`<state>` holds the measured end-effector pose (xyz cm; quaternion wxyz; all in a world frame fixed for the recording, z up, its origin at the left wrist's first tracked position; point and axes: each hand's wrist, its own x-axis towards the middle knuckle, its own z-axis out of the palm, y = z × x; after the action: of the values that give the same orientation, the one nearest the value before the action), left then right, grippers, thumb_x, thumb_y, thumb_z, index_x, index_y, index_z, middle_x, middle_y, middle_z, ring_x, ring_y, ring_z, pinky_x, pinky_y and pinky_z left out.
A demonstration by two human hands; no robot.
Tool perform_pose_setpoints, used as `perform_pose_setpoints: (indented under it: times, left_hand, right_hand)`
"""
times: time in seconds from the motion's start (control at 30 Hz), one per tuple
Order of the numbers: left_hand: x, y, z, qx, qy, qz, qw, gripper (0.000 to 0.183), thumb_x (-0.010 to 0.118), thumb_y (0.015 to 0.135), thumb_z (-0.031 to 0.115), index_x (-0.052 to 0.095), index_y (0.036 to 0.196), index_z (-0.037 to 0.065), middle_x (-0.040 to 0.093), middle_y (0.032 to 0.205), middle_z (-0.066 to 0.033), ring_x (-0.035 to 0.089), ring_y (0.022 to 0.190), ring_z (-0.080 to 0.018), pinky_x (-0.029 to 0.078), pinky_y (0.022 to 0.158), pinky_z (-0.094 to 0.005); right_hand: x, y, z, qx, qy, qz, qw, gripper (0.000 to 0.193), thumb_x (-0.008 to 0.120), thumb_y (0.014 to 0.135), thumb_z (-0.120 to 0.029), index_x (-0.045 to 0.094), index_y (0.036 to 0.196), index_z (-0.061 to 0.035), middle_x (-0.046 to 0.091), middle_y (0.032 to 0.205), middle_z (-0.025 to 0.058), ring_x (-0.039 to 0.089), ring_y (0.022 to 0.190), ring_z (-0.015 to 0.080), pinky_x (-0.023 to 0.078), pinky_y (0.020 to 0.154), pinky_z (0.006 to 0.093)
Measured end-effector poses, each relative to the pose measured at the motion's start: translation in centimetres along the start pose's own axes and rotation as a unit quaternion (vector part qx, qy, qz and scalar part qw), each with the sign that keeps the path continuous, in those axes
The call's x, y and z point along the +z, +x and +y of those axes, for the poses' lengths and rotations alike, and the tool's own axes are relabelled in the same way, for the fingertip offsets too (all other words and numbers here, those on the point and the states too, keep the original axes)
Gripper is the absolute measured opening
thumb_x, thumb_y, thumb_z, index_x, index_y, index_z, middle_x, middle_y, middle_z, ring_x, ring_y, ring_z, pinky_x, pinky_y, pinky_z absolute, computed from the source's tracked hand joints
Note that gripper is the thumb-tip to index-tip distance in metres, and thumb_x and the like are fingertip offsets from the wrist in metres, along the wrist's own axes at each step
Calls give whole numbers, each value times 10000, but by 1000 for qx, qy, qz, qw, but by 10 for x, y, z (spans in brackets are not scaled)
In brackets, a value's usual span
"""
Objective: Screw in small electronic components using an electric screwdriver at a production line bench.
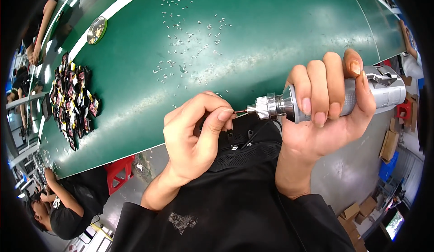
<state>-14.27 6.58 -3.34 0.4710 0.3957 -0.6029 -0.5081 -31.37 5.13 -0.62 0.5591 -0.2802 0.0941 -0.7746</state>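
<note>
A silver-grey electric screwdriver [348, 99] lies almost level in my right hand [327, 103], whose fingers are wrapped round its body. Its knurled metal chuck [267, 107] faces left and carries a thin reddish-brown bit [241, 111]. Thumb and forefinger of my left hand [196, 130] are pinched together at the tip of that bit. Whether a small part also sits between those fingertips is hidden. Both hands are raised in front of my body, by the near edge of the green table [135, 94].
Many tiny silvery pins [187, 37] lie scattered over the table. At the left stands a pile of small black parts with coloured labels [72, 100]; a round dish [96, 30] is beyond it. A red stool [120, 174] and a seated person [68, 207] are at the lower left.
</note>
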Motion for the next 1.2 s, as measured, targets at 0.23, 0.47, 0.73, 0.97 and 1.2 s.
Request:
perform_pose_setpoints:
  times: [0.23, 0.47, 0.73, 0.97, 1.2]
  left_hand:
    - [8, 6, -7, 51, 92, -2, 994, 52, 596, 817, -78, 593, 775, -48, 590, 672, -111, 564, 561, -192, 437, 518, -271]
    - [-25, 30, 7, 67, 185, 24, 980, 192, 486, 945, 62, 632, 986, -55, 621, 751, -112, 565, 643, -165, 455, 608, -262]
    - [-53, 150, 18, 131, 448, -54, 882, 287, 660, 853, 104, 542, 626, -25, 487, 524, -79, 431, 467, -129, 350, 464, -274]
    - [-43, 297, -37, 105, 525, -8, 845, 331, 581, 853, 114, 501, 1163, 28, 595, 947, -166, 603, 865, -321, 466, 769, -420]
    - [-19, 374, -72, 69, 603, 64, 792, 550, 683, 809, 239, 436, 1223, -25, 534, 1101, -238, 532, 1056, -385, 493, 868, -462]
  right_hand:
    - [-15, -1, 3, -1, 21, 43, 999, 165, 438, 925, -156, 527, 954, -21, 385, 535, -21, 369, 423, 90, 368, 497, 268]
    - [-30, 12, -6, -14, 48, 117, 992, 172, 404, 923, -190, 525, 923, -69, 361, 522, -16, 354, 415, 111, 372, 481, 296]
    - [-49, 16, 5, -17, 67, 249, 966, 102, 454, 914, -169, 469, 889, -71, 345, 529, -6, 346, 419, 113, 346, 488, 284]
    - [-54, 6, 3, 4, 112, 178, 978, 83, 455, 903, -153, 451, 878, -75, 353, 526, 3, 355, 416, 120, 374, 477, 294]
    - [-57, 18, 5, 24, 88, 170, 981, 83, 467, 904, -151, 464, 876, -73, 353, 524, -2, 360, 413, 108, 386, 472, 294]
